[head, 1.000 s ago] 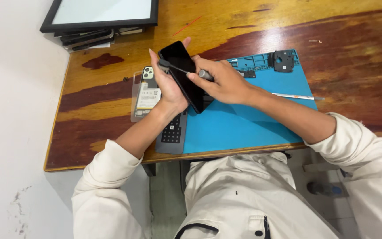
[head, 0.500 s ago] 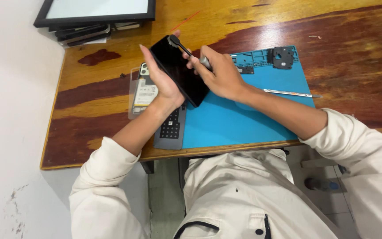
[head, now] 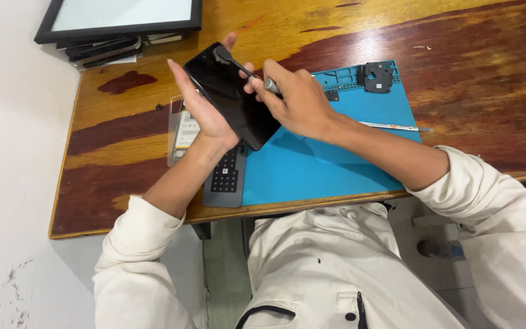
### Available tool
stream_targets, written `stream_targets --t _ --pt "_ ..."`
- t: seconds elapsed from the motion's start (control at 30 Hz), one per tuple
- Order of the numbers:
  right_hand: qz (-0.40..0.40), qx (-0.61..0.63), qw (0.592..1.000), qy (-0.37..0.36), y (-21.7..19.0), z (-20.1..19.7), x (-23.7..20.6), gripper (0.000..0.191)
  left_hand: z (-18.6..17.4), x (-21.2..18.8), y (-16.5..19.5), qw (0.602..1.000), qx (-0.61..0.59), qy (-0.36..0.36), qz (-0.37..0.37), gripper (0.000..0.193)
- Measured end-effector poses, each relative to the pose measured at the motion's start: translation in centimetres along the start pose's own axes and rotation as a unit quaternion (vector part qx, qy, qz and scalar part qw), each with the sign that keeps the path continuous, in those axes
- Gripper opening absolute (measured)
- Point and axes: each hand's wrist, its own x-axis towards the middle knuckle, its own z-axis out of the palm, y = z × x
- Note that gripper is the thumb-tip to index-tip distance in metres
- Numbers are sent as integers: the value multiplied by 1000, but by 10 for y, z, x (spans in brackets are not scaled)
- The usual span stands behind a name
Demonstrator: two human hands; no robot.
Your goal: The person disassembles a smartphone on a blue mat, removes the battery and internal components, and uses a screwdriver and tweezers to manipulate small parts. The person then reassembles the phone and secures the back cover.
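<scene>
Black phone (head: 234, 94) held above the worktop (head: 458, 42), long axis running far-left to near-right, left hand (head: 205, 113) cupping its back, right hand (head: 296, 100) gripping a slim tool (head: 241, 68) at its far end, blue mat (head: 324, 164) beneath.

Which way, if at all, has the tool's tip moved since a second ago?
Yes. The tool in the right hand swung its tip away from the grey keypad, up to the far corner of the black phone.

Black phone (head: 234, 97) and tool (head: 241, 68) in hands
</scene>
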Motion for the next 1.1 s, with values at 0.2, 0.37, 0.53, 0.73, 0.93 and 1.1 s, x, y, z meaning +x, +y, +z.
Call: stream_targets --t 0.2,0.37,0.53,0.73,0.93,1.1 --pt "-29 -11 998 -52 -2 1 -14 25 9 -7 13 999 -47 20 1 91" --pt "-7 -16 999 -36 -8 -12 -10 22 15 -12 3 999 8 26 36 92" --pt "-69 -49 994 -72 -17 -10 -24 20 13 -14 -8 998 -52 45 9 91" --pt "-16 -46 998 -29 -9 -10 -15 25 11 -12 -13 998 6 58 33 91" --pt "-6 16 996 -91 0 -11 -19 13 9 -11 -11 998 17 60 24 89" --pt "-41 51 996 -63 2 -4 -20 24 7 -9 -16 997 20 68 12 92"
